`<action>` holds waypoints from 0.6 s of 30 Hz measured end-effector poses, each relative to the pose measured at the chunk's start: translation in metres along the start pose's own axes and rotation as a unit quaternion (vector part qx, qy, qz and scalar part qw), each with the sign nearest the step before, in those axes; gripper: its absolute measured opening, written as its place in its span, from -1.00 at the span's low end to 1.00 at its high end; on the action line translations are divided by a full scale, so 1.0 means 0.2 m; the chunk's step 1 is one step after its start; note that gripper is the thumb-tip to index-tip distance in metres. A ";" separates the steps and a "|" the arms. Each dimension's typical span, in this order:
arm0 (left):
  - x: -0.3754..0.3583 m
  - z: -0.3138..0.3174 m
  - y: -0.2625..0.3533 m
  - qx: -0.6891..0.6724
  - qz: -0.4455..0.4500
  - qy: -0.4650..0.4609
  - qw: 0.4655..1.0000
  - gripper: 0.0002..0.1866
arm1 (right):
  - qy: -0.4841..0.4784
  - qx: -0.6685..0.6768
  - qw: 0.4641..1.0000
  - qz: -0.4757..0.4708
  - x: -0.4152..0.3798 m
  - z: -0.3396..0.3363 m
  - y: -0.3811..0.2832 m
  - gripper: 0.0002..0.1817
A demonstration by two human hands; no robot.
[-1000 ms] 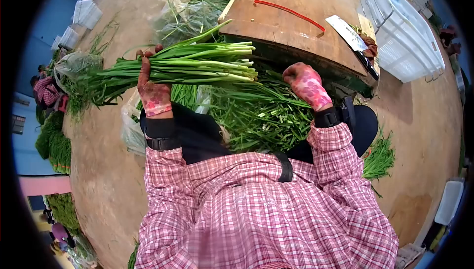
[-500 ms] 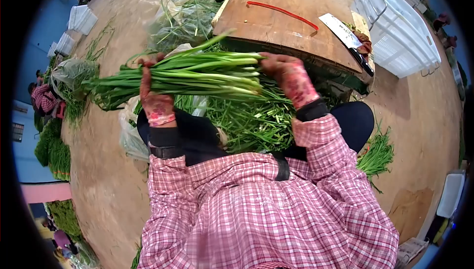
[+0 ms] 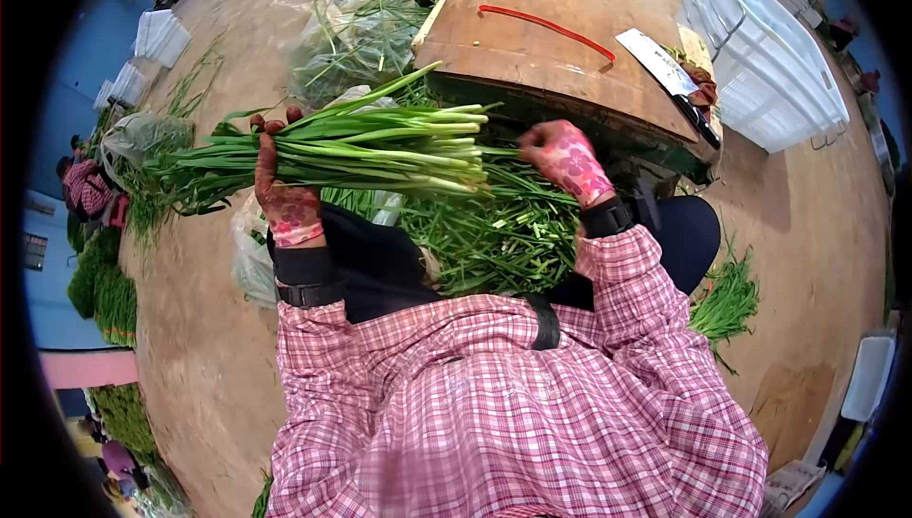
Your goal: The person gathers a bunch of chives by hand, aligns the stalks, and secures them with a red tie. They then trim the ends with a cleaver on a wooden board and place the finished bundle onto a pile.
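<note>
My left hand, in a patterned glove, is wrapped round a thick bunch of garlic chives. The bunch lies sideways above my lap, with its pale cut ends to the right and the dark leaf tips to the left. Just right of the pale ends, my right hand is closed with its fingers curled. A thin green strand reaches toward those fingers, but what they hold, if anything, is too small to make out. Below both hands is a pile of loose chives between my knees.
Ahead stands a wooden board bearing a red strip and a cleaver. White plastic baskets are stacked at the right. A clear bag of greens sits left of the board. More chives lie on the floor beside my right knee.
My right hand has come away from the pale ends of the bunch and moved right and slightly down. My left hand has shifted a little left with the bunch.
</note>
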State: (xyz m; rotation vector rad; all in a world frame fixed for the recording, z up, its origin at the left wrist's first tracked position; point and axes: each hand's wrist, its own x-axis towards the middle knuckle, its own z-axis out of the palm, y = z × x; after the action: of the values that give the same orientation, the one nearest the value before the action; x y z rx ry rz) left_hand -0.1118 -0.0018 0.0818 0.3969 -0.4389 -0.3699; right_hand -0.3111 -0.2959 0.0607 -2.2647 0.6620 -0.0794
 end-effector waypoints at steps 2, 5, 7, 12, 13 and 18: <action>0.01 -0.04 0.02 -0.009 -0.008 -0.015 1.000 -0.67 | 0.050 0.106 0.993 -0.021 0.01 0.00 0.08 -0.63; -0.01 -0.02 -0.03 0.023 -0.012 0.007 1.000 -0.72 | -0.017 0.447 0.891 -0.076 -0.04 0.02 -0.13 -0.62; 0.01 -0.03 -0.05 0.035 -0.018 0.019 0.999 -0.74 | -0.009 0.446 0.893 -0.058 0.00 0.05 -0.15 -0.73; 0.04 -0.10 0.04 0.004 0.004 0.011 1.000 -0.76 | 0.194 0.130 0.972 -0.019 0.08 -0.01 0.23 -0.75; 0.04 -0.11 0.05 0.001 0.003 0.020 1.000 -0.75 | 0.172 0.238 0.955 -0.049 0.02 0.01 0.17 -0.73; 0.07 -0.04 -0.05 0.011 -0.012 0.033 0.999 -0.78 | -0.018 0.354 0.934 -0.048 -0.14 0.14 -0.19 -0.77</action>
State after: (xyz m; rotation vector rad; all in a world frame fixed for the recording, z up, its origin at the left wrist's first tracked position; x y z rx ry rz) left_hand -0.0995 -0.0135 0.0748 0.4346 -0.3739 -0.3749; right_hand -0.3115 -0.2419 0.0699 -1.5905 0.4094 -0.2765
